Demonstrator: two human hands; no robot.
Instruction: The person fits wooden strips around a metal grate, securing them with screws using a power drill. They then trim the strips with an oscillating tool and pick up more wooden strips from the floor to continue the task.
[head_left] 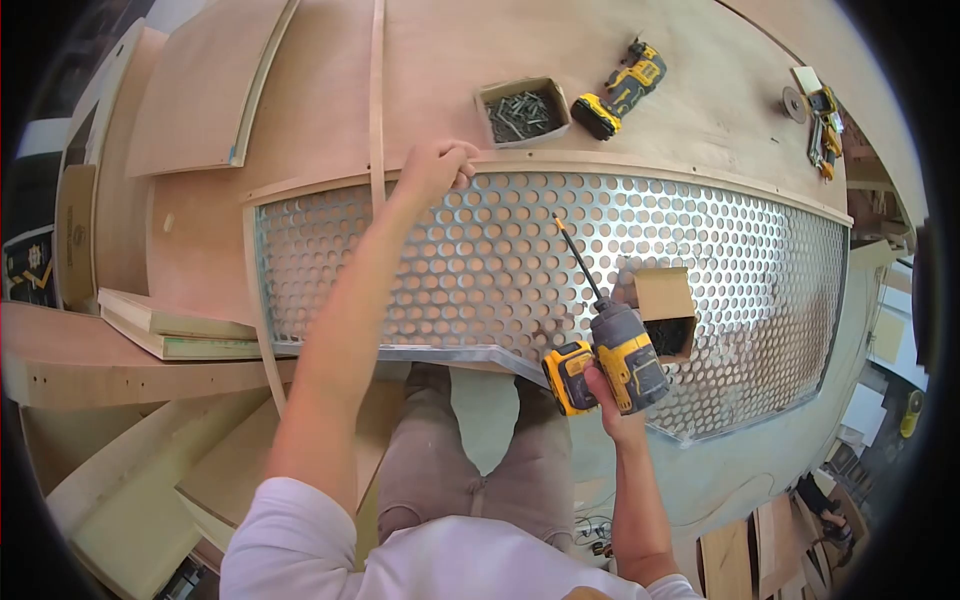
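My right hand (618, 412) is wrapped round the grip of a yellow and black cordless impact driver (628, 355). A long bit (578, 255) points from it up and to the left, over a perforated metal sheet (450, 260). Against the thin wooden strip (600, 160) along the sheet's far edge, my left hand (438, 172) is closed with curled fingers; whatever they may hold is hidden. Beyond that strip stands an open box of screws (523, 114). Beside the driver, a small open cardboard box (664, 312) with dark contents rests on the sheet.
A yellow and black cordless power tool (622, 92) lies beyond the strip. More tools (825, 130) lie at the far right. Plywood panels (210, 85) are on the left, with stacked boards (175, 325) nearer me. Another wooden strip (377, 100) runs away from me.
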